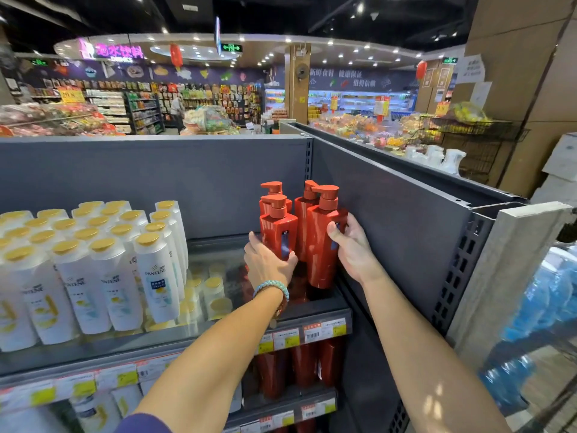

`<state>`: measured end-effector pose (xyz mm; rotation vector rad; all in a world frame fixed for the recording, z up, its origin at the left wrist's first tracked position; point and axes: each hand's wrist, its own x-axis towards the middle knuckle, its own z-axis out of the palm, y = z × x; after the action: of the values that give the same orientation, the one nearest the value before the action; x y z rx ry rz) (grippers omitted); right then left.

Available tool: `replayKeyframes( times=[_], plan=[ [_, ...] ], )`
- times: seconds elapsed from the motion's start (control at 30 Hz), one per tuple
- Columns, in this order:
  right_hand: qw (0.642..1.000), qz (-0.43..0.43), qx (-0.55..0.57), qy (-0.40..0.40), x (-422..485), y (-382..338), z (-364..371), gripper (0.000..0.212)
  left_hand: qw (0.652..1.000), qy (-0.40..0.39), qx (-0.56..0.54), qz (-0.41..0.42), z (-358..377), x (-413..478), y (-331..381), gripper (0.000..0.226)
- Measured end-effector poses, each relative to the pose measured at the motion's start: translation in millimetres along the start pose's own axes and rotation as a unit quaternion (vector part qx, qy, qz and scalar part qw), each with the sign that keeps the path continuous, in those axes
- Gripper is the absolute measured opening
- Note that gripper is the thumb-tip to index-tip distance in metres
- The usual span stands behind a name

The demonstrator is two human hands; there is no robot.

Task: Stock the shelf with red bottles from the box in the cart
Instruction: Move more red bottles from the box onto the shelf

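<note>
Hidden: rear bottles point(307, 200) mostly covered by the front pair; label print unreadable | left hand point(268, 265): curled round front-left bottle point(278, 228), fingertips behind it | right hand point(352, 250): wraps front-right bottle point(323, 260), thumb across its front | both upright between the hands, over shelf point(315, 309) | white bottles point(156, 270) left of left hand.

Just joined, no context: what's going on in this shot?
A person is stocking a store shelf. The left hand grips the left red bottle and the right hand the right red bottle, at the shelf's right end; two more red bottles stand just behind. White bottles with yellow caps fill the left side.
</note>
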<state>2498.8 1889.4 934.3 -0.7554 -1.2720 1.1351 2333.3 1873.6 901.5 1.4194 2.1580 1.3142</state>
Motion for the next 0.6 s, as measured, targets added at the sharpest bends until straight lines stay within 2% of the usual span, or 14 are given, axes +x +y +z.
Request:
replayKeyframes(
  times=[0.07, 0.17, 0.3, 0.37, 0.47, 0.6],
  plan=[
    [1.000, -0.010, 0.008, 0.004, 0.2, -3.3, -0.8, 0.062, 1.000, -0.002, -0.024, -0.001, 1.7, -0.3, 0.5, 0.086],
    [1.000, -0.017, 0.015, 0.009, 0.2, -4.9, -1.1, 0.068, 1.000, 0.007, -0.025, 0.011, 3.9, -1.4, 3.1, 0.075],
    [1.000, -0.013, 0.009, 0.009, 0.1, 3.2, -4.0, 0.072, 1.000, 0.007, -0.010, 0.025, 5.4, -3.6, 0.3, 0.082],
    [1.000, -0.009, 0.002, 0.006, 1.4, 5.1, -6.6, 0.061, 1.000, 0.009, 0.007, 0.016, 1.6, -8.7, -1.2, 0.091],
    [1.000, -0.022, -0.002, 0.004, 3.4, 4.6, -7.4, 0.045, 0.998, 0.034, 0.042, 0.019, -9.7, -21.8, -13.1, 0.092],
    [1.000, -0.019, 0.013, 0.001, 1.3, 1.0, -3.3, 0.054, 0.993, 0.017, 0.108, 0.044, -18.2, -32.4, -39.1, 0.096]
  ],
)
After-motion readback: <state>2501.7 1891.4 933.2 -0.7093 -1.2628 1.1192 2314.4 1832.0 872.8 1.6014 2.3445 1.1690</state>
